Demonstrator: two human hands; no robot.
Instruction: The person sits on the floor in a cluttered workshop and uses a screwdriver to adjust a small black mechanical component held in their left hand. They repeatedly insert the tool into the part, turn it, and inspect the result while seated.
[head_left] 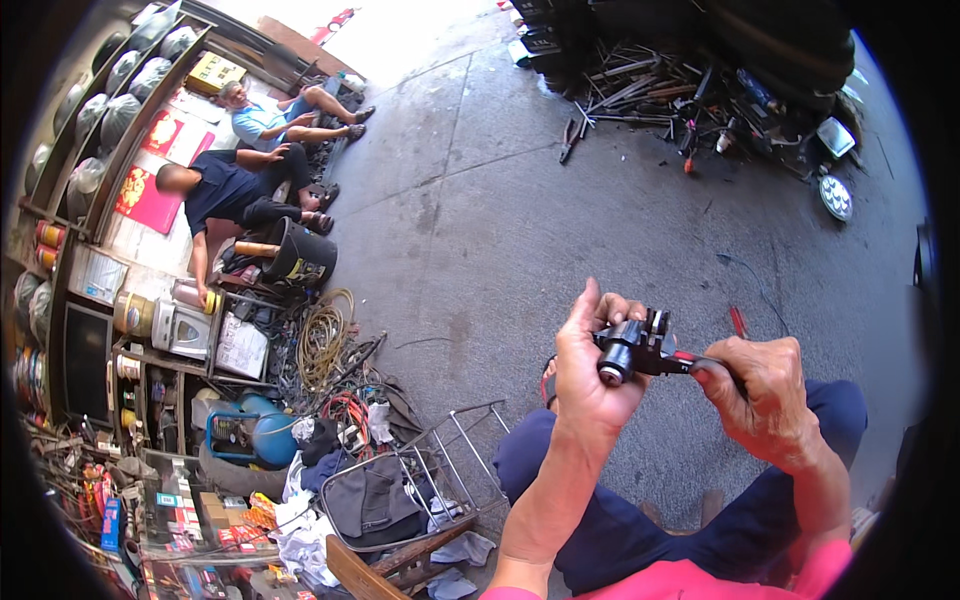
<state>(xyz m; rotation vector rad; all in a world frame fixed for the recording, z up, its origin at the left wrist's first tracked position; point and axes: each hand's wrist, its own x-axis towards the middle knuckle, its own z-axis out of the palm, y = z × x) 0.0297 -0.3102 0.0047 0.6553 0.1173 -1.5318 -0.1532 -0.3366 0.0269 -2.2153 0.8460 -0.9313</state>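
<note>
Over the concrete floor, my left hand is closed around a black metal part with a short cylindrical body and a silver-tipped round end. Its thumb points up beside the part. From the part a dark handle with a red patch runs right into my right hand. The right fingers are curled round this handle, and the thumb presses along it. Whether the handle belongs to the part or is a separate tool, I cannot tell. Both hands are held in front of my knees.
Slim red handles lie on the floor beyond my right hand. Pliers lie beside a heap of metal rods and tools. Two people sit at the left near a black bucket. A wire rack stands left of my knees.
</note>
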